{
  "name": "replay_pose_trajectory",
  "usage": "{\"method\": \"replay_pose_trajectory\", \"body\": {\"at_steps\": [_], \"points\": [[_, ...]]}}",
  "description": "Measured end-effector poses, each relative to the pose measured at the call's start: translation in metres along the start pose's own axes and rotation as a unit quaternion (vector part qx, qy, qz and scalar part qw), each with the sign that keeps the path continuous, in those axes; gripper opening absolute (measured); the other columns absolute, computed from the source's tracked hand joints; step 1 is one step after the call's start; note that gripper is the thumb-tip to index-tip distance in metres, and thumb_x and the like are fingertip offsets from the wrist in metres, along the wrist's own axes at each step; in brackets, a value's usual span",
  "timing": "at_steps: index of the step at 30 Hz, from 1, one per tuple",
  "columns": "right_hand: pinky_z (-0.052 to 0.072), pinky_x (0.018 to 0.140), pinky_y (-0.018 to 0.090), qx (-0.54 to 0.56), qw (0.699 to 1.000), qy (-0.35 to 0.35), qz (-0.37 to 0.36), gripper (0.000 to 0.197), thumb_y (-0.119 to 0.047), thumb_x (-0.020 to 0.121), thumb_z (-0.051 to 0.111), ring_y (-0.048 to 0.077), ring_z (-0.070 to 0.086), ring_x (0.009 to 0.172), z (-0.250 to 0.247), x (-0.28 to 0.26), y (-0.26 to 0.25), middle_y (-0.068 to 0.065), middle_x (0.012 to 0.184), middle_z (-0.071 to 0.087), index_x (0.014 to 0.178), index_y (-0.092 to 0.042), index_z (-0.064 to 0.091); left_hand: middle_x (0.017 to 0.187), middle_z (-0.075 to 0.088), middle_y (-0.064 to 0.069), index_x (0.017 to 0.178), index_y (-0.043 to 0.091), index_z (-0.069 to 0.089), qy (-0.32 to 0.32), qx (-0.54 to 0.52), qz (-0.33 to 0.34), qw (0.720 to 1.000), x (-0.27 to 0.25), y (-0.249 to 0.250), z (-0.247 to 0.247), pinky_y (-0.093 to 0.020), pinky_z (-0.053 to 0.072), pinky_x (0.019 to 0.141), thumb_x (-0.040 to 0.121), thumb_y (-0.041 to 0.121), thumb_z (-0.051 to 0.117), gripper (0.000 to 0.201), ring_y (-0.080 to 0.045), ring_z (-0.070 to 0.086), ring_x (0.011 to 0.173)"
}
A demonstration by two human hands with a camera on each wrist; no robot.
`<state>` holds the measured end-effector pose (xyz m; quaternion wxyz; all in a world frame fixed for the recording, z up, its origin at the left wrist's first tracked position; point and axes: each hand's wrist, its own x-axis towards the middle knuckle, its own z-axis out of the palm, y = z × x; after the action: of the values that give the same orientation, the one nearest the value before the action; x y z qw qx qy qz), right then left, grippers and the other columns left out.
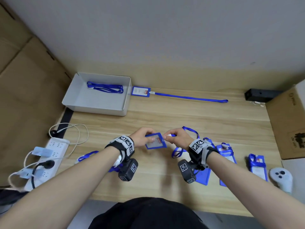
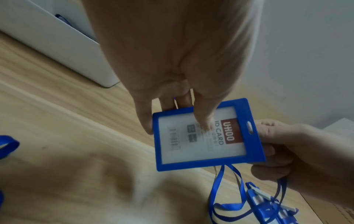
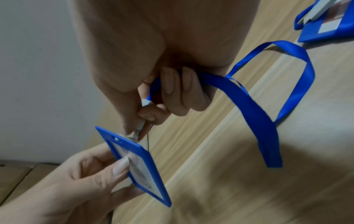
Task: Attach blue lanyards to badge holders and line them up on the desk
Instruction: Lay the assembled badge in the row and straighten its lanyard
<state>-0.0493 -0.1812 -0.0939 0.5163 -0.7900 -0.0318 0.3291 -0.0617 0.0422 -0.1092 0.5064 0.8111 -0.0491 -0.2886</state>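
My left hand pinches a blue badge holder with a white ID card above the middle of the desk; the thumb lies on its clear window. My right hand pinches the white clip of a blue lanyard at the holder's slotted end. The strap loops through that fist and trails onto the desk. One finished badge holder lies at the back with its lanyard stretched out to the right.
A white box at the back left holds more blue lanyards. Several badge holders lie by my right wrist, with a white controller beyond them. A power strip with cables sits left; another lanyard lies under my left forearm.
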Motion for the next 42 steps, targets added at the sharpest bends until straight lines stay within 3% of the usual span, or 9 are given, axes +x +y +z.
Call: {"method": "replay_pose_trajectory", "body": {"at_steps": [3,8,16,21,27,30,33,37,42], "points": [[0.032,0.046,0.021,0.008,1.0,-0.003,0.011,0.012,-0.027,0.089,0.07,0.003,0.04,0.046,-0.001,0.001,-0.005,-0.011,0.052,0.047,0.089,-0.017,0.076,0.088,0.061,-0.007,0.095,0.008,0.061,0.015,-0.026,0.004,1.0,-0.003,0.0,-0.002,-0.029,0.044,0.075,0.092,0.001,0.061,0.008,-0.016,0.054,0.081],[0.044,0.064,0.022,0.01,1.0,-0.003,-0.029,0.01,-0.025,0.088,0.071,0.009,0.049,0.062,-0.005,-0.001,-0.007,-0.003,0.067,0.061,0.081,-0.022,0.077,0.088,0.064,0.001,0.098,0.01,0.062,0.014,-0.027,-0.005,1.0,-0.003,0.007,-0.001,-0.018,0.048,0.07,0.096,0.008,0.058,0.005,0.006,0.06,0.071],[0.024,0.044,0.02,0.086,0.995,-0.054,0.024,0.013,-0.004,0.092,0.055,0.01,0.035,0.046,-0.012,-0.008,-0.007,0.003,0.069,0.059,0.097,0.0,0.067,0.095,0.069,0.0,0.093,0.025,0.065,0.052,0.103,-0.043,0.992,-0.004,0.016,0.001,-0.035,0.05,0.082,0.094,0.02,0.061,0.006,-0.022,0.065,0.089],[0.036,0.049,0.018,0.003,1.0,-0.025,-0.01,0.021,-0.002,0.1,0.046,0.003,0.046,0.05,-0.01,-0.009,-0.002,0.0,0.073,0.057,0.106,0.004,0.065,0.099,0.071,0.003,0.102,0.025,0.068,0.082,0.188,-0.039,0.978,-0.007,0.027,0.004,-0.04,0.052,0.085,0.092,0.032,0.059,0.015,-0.021,0.065,0.093],[0.044,0.055,0.027,-0.015,0.999,-0.028,-0.02,0.02,-0.002,0.099,0.045,0.013,0.053,0.062,0.003,-0.005,-0.006,-0.002,0.074,0.058,0.103,0.003,0.065,0.105,0.069,0.003,0.107,0.029,0.066,0.15,0.333,-0.064,0.929,-0.012,0.045,0.003,-0.035,0.05,0.079,0.092,0.036,0.054,0.02,-0.026,0.061,0.099],[0.045,0.057,0.025,0.059,0.997,-0.042,0.009,0.018,0.003,0.089,0.056,0.014,0.056,0.065,0.003,-0.006,-0.013,0.002,0.077,0.06,0.102,0.001,0.067,0.102,0.069,0.001,0.106,0.029,0.065,0.157,0.372,-0.081,0.911,-0.013,0.054,-0.001,-0.032,0.044,0.071,0.092,0.034,0.053,0.02,-0.028,0.061,0.097],[0.046,0.058,0.024,0.108,0.993,-0.051,0.027,0.03,-0.01,0.072,0.061,0.015,0.059,0.066,0.001,-0.004,-0.02,0.004,0.078,0.063,0.1,-0.003,0.071,0.099,0.069,-0.001,0.104,0.027,0.065,0.163,0.387,-0.093,0.903,-0.013,0.057,-0.004,-0.032,0.04,0.069,0.091,0.033,0.052,0.019,-0.031,0.061,0.096],[0.049,0.059,0.023,0.055,0.998,-0.037,-0.021,0.017,-0.009,0.096,0.057,0.014,0.059,0.062,0.002,0.001,-0.02,0.005,0.074,0.063,0.097,0.001,0.07,0.099,0.069,0.001,0.102,0.027,0.065,0.163,0.37,-0.101,0.909,-0.014,0.058,-0.008,-0.032,0.04,0.069,0.091,0.034,0.053,0.017,-0.029,0.061,0.094],[0.046,0.054,0.018,-0.009,1.0,0.004,-0.027,0.02,-0.001,0.096,0.051,0.01,0.053,0.056,0.008,0.007,-0.022,0.002,0.068,0.059,0.083,-0.007,0.065,0.097,0.071,0.004,0.1,0.025,0.069,0.118,0.241,-0.087,0.959,-0.013,0.043,-0.015,-0.037,0.052,0.08,0.09,0.034,0.06,0.016,-0.02,0.063,0.09]]}}
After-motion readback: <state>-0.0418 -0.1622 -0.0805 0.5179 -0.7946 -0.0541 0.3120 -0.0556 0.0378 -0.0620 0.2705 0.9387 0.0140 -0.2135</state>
